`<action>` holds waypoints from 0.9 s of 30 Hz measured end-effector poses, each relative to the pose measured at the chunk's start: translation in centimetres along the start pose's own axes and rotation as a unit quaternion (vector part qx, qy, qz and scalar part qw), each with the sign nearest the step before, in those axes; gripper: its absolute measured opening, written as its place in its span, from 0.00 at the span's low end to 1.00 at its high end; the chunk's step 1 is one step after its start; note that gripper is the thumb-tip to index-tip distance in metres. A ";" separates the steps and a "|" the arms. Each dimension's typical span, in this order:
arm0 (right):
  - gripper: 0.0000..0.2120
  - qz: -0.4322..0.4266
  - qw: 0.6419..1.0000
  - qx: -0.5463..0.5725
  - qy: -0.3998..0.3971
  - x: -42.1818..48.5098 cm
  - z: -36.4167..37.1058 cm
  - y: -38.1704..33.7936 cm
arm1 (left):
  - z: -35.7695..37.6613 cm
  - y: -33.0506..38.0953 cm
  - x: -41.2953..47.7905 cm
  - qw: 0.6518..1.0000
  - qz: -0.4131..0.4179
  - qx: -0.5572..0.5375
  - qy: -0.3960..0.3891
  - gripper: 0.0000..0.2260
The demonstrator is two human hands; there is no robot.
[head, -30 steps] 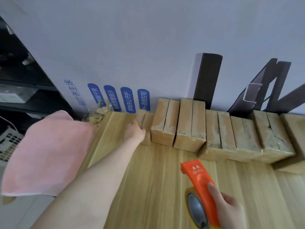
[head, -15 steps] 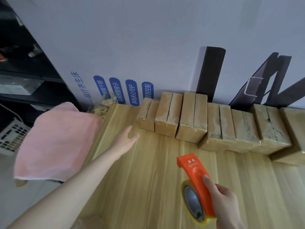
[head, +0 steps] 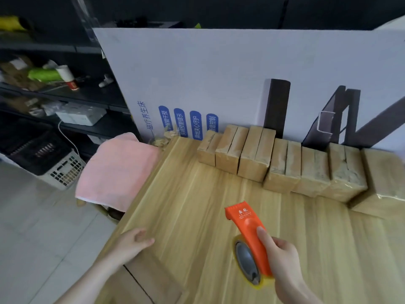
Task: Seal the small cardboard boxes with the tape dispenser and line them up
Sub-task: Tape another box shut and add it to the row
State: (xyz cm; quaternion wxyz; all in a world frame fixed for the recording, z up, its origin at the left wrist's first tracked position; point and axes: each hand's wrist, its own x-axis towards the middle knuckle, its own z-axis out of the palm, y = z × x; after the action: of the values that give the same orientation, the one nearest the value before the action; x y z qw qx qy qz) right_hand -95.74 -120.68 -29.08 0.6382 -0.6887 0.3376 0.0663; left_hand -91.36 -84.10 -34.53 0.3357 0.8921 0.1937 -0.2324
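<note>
Several small taped cardboard boxes (head: 282, 163) stand side by side in a row along the back of the wooden table (head: 197, 205), against a white printed board. My right hand (head: 282, 257) grips the orange tape dispenser (head: 249, 235) near the table's front, its blade end pointing toward the boxes and a roll of clear tape under it. My left hand (head: 131, 242) hovers over the table's left front edge with relaxed fingers, holding nothing, well away from the boxes.
A large white printed board (head: 241, 73) leans behind the boxes. A pink towel (head: 118, 170) drapes beside the table's left edge. Dark shelving (head: 54, 91) with clutter and a white crate (head: 65, 172) stand at the left. Flat cardboard (head: 140, 281) lies at the near left.
My left hand has let go of the leftmost box and drawn back toward me to the table's front left edge. The view has tilted up. The dispenser stays in my right hand.
</note>
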 end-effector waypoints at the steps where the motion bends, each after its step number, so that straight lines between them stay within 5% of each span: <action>1: 0.21 -0.003 1.000 0.000 -0.002 -0.5 -0.9 0.1 | 1.2 0.0 -0.6 1.000 -0.010 -0.014 0.010 0.24; 7: 0.20 -0.018 1.000 -0.006 0.010 -3.4 -7.3 1.6 | 10.6 5.2 -4.2 0.986 -0.053 -0.013 0.156 0.11; 12: 0.20 -0.022 0.999 0.003 0.035 -5.1 -12.5 3.2 | 17.0 11.6 -8.8 0.973 -0.057 -0.050 0.220 0.10; 17: 0.20 -0.039 0.999 -0.002 0.031 -6.5 -16.9 3.9 | 21.2 16.0 -11.3 0.993 0.024 -0.022 0.113 0.15; 21: 0.22 -0.085 0.996 -0.020 0.013 -7.5 -19.4 3.4 | 20.3 18.6 -13.7 0.969 0.149 0.032 0.195 0.15; 23: 0.22 -0.112 0.993 -0.019 -0.005 -8.1 -20.1 2.9 | 19.3 20.2 -15.2 0.971 0.178 -0.102 0.124 0.12; 25: 0.23 -0.140 0.990 -0.019 -0.026 -8.8 -20.4 2.1 | 18.2 21.9 -17.1 0.953 0.097 -0.277 -0.075 0.16; 27: 0.25 -0.158 0.986 -0.025 -0.042 -9.6 -20.3 1.2 | 16.7 22.7 -18.5 0.915 0.046 -0.318 -0.245 0.23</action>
State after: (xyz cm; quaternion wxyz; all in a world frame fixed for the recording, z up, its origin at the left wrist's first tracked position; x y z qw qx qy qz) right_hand -110.65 -135.72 -21.45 0.6369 -0.7457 0.1956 0.0019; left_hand -99.90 -115.01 -24.04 0.6487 0.6613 0.1279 -0.3542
